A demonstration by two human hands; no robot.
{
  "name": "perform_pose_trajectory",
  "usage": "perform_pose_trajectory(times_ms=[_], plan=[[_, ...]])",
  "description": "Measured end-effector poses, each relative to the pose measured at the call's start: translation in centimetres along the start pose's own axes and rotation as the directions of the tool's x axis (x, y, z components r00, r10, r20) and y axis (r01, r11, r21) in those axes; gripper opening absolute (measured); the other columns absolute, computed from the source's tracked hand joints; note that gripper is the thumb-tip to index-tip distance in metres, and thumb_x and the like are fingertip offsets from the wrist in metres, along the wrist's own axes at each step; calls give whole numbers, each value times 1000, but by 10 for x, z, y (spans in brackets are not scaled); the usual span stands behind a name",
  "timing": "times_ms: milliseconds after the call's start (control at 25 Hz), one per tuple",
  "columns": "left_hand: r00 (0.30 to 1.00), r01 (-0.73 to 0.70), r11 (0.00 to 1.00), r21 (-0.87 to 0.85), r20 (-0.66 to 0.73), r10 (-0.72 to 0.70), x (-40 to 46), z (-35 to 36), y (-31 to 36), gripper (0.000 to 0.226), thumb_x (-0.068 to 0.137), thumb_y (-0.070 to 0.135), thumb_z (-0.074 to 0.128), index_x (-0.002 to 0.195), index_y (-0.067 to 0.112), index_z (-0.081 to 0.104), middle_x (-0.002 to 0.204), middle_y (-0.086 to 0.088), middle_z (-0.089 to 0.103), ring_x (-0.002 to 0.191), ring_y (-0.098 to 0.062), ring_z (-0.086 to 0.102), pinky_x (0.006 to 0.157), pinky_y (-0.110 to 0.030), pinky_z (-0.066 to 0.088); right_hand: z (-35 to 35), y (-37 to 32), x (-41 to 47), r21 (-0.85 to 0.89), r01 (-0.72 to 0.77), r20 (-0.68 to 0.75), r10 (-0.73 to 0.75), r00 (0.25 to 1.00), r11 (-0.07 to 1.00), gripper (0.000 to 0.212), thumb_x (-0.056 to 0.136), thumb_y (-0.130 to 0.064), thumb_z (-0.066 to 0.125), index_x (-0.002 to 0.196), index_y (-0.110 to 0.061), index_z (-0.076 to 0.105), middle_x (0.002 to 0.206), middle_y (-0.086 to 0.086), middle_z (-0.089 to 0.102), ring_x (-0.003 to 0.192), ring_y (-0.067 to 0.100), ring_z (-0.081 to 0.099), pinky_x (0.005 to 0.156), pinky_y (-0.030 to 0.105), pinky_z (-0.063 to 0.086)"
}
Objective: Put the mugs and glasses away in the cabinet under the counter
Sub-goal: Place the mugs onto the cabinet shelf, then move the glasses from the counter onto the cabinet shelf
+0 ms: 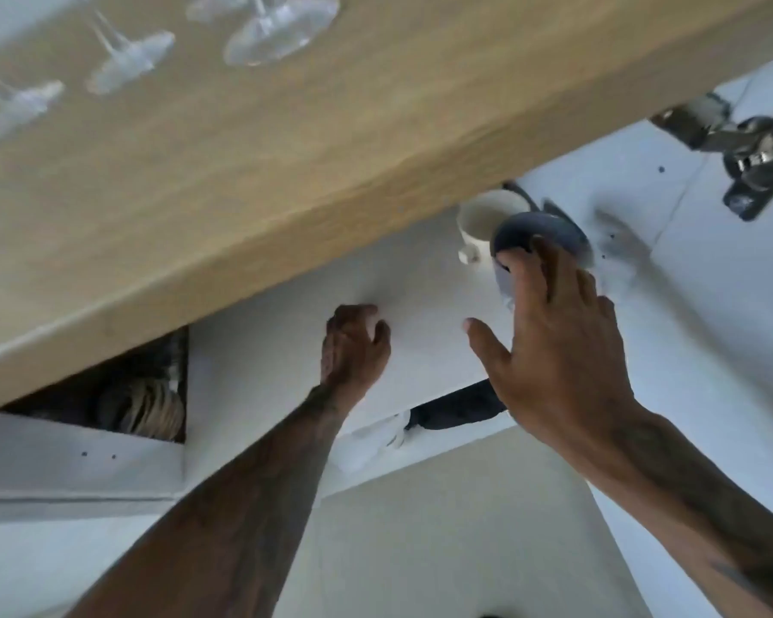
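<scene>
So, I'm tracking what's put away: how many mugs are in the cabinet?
2. A white mug stands on the shelf just under the counter; a blue-grey mug beside it is gripped by the right hand. The counter may hide more.

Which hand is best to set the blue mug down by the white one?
Right. The right hand holds the blue mug beside the white mug. The left hand rests on the shelf, farther off, holding nothing.
</scene>
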State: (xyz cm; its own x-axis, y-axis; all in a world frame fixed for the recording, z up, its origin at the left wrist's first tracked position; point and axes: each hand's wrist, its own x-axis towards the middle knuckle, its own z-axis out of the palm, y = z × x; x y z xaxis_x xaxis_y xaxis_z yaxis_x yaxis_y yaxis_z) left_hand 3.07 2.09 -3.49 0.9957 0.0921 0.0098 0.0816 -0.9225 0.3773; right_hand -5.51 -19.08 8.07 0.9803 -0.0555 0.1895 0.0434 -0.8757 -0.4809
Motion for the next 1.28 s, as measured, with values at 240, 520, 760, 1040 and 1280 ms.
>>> perform_pose_trajectory(times_ms=[240,520,760,1040,1280], plan=[[999,-10,995,103,50,5,-160,-77,-54,40,96,38,46,132,23,53,134,-1,51,121,-17,51,100,-29,45,-32,-73,-51,-92,277,247,-247,937,957,51,82,-41,65,126,-15,58,140,14,53,118,35,59,86,46,53],[918,-165,985,-56,-374,132,-262,-272,-82,11,84,25,65,89,35,66,94,19,58,75,-1,61,65,-12,48,-118,-195,-83,-59,548,196,-529,826,835,77,96,-51,13,71,-21,80,82,2,79,67,17,75,49,28,58],[826,-188,979,78,-526,201,-194,-466,-88,21,92,24,57,108,15,67,104,1,60,95,-15,61,74,-26,54,-178,-334,-10,-49,627,127,-618,776,777,45,86,-44,56,125,-21,56,130,2,56,108,24,59,86,36,52],[992,4,999,50,-125,3,-53,-497,-80,80,87,34,63,152,18,20,150,-17,28,132,-38,40,99,-43,46,-128,-396,52,-7,406,349,-378,857,914,54,89,-26,56,139,-26,33,148,1,29,125,27,44,95,38,46],[987,24,997,-67,-159,-34,-49,-452,-90,60,91,43,61,142,20,38,152,-5,31,129,-28,48,97,-38,47,-118,-393,69,50,404,323,-398,859,913,45,83,-7,60,122,-24,44,132,-1,43,100,28,62,79,32,50]])
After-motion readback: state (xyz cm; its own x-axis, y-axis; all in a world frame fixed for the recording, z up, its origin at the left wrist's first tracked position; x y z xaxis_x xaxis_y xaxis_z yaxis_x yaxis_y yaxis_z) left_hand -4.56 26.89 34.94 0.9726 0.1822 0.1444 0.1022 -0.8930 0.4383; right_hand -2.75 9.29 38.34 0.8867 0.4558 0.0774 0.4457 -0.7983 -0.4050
